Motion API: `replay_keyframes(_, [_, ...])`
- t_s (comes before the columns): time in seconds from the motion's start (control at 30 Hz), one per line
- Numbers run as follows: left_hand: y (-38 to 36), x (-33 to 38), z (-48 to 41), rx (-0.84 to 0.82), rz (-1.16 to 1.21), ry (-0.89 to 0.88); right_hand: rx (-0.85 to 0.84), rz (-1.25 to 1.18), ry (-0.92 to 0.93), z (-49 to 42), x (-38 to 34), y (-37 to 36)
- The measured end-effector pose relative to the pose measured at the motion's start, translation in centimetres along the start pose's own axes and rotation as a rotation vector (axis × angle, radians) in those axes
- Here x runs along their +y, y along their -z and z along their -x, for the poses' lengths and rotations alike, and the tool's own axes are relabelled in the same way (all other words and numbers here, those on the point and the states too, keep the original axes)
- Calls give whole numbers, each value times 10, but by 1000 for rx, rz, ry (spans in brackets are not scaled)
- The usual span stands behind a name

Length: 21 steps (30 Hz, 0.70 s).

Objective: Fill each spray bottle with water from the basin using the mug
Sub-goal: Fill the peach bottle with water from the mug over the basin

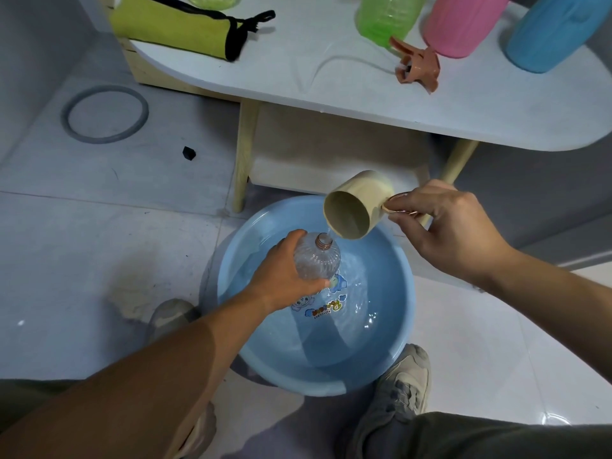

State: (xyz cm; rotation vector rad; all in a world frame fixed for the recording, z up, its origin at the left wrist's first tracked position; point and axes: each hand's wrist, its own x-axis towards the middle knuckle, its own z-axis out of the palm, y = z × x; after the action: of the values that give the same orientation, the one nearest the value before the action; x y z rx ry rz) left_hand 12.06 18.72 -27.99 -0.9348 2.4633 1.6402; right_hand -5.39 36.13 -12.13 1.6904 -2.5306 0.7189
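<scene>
My left hand [281, 273] grips a clear ribbed spray bottle [319, 260] with an open brown neck, held upright over the blue basin [405, 313] of water on the floor. My right hand [447, 226] holds a beige mug [356, 207] by its handle, tipped toward the bottle. A thin stream of water runs from the mug's rim onto the bottle's neck. A brown spray head [419, 64] with its clear tube lies on the white table [298, 77]. Green [387, 14], pink [460, 21] and blue [553, 31] bottles stand at the table's far edge.
A yellow-green pouch [172, 24] with a black strap lies at the table's left end. On the tiled floor are a grey ring [104, 114] and a small black piece [188, 153]. My shoes [400, 385] flank the basin. Wooden table legs [243, 160] stand just behind it.
</scene>
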Motion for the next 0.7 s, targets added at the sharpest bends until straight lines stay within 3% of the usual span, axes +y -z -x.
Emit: replay_keyframes(0.7, [-2, -3, -2, 8, -23, 7, 14, 106, 264, -3, 9, -9])
